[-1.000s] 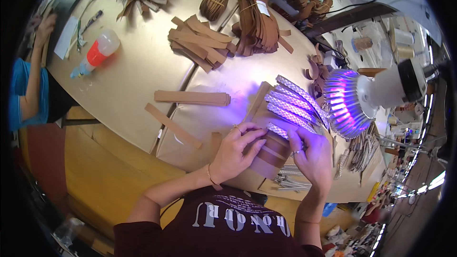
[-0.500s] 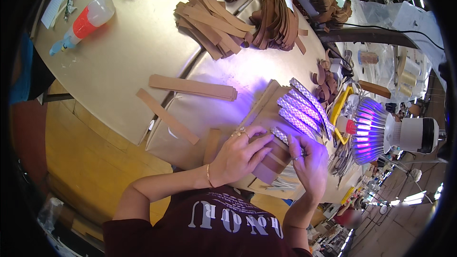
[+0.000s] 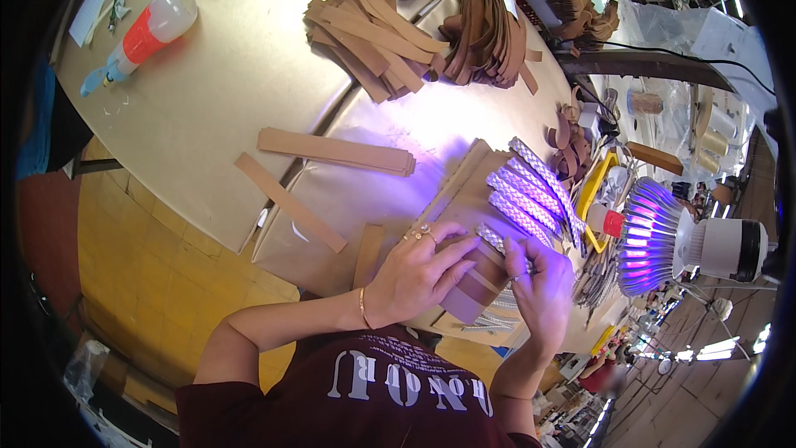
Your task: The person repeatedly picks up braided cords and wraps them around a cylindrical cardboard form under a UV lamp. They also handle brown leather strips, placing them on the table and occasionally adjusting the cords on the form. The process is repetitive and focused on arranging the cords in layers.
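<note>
A short length of silvery braided cord (image 3: 491, 236) lies between my hands, over brown leather-like strips (image 3: 478, 289). My right hand (image 3: 543, 286) pinches its right end between thumb and fingers. At the cord's other end, my left hand (image 3: 419, 278) has its fingers bent, with the index fingertip beside the cord and the thumb lower down; the edge of a brown strip sits between them. Just beyond my hands, several more braided cords (image 3: 531, 195) lie side by side on a brown board (image 3: 464, 174), lit purple.
A finned lamp (image 3: 651, 236) glows purple at the right, near a yellow-handled tool (image 3: 590, 207). Flat tan strips (image 3: 336, 152) lie left of the board. Strip piles (image 3: 373, 37) and a tied bundle (image 3: 485, 29) are farther back. A red-and-clear bottle (image 3: 149, 33) lies far left.
The whole view has shifted slightly. Both hands keep nearly the same pose around the braided cord, and nothing has been let go or picked up.
</note>
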A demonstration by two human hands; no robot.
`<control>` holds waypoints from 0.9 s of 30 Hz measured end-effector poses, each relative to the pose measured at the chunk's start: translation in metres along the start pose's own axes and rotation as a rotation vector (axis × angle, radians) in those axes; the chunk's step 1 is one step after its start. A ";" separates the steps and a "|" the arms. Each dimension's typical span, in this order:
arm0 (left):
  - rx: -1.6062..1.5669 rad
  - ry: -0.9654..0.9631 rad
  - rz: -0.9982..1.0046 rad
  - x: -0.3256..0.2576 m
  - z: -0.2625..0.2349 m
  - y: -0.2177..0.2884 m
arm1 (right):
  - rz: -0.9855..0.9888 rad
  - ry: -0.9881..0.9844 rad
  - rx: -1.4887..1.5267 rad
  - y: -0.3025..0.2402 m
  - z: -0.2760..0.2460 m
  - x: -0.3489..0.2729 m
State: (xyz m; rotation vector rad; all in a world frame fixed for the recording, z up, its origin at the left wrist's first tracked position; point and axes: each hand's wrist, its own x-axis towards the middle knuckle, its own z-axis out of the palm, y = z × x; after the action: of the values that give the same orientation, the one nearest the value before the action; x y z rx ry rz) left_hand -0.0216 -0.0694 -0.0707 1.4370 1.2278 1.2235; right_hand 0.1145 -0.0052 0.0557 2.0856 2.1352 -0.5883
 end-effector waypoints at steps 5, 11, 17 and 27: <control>-0.042 -0.017 -0.075 0.002 -0.002 0.004 | -0.020 0.026 0.019 0.003 0.003 -0.001; -0.026 -0.043 -0.059 0.009 -0.004 0.007 | -0.014 0.023 0.031 0.006 0.003 -0.001; 0.052 -0.077 0.003 0.013 -0.005 0.005 | 0.044 0.056 0.126 0.030 -0.014 -0.019; 0.174 -0.145 0.003 0.018 -0.008 0.013 | 0.134 0.065 0.558 0.108 -0.001 -0.046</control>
State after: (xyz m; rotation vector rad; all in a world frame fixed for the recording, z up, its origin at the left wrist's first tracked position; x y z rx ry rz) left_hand -0.0270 -0.0538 -0.0541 1.6243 1.2564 1.0157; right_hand 0.2235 -0.0494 0.0499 2.5173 2.0037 -1.2279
